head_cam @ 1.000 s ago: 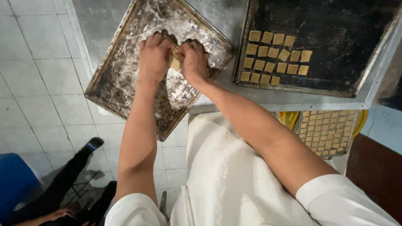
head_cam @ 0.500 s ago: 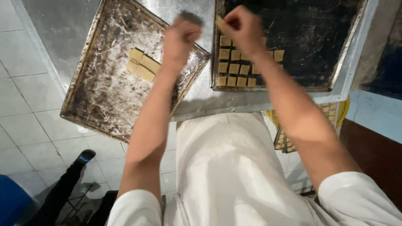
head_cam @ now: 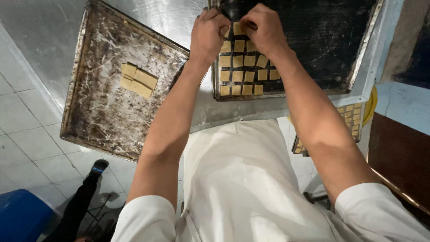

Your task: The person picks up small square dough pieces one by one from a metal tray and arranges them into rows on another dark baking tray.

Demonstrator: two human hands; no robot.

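left hand: the left hand (head_cam: 208, 33) is resting at about 12 o'clock, on the near-left corner of the dark tray (head_cam: 354, 67). Its fingers are curling and pinching a small dough square (head_cam: 238, 28) together with the other hand.

right hand: the right hand (head_cam: 264, 29) is sitting just beside the left one, a bit toward 1 o'clock. Its fingertips are pressing together on the same square.

dough square: it is being held between both hands, right at the top of the rows of squares (head_cam: 244, 74) already lying on the dark tray.

floured tray: the floured tray (head_cam: 103, 121) is lying at 10 o'clock, with a clump of dough pieces (head_cam: 139, 79) waiting on it, well apart from the hands.

what could go wrong: the soft square is looking easy to squash or bend if the fingers are squeezing too hard. It could also be landing crooked or touching a neighbour, so the pieces might be sticking together. A wrist could be bumping the neat rows out of line.

what is different: half a second ago the hands were up in the air, moving over to the dark tray. Now they are down low on it, close together. The clump on the floured tray is staying put.
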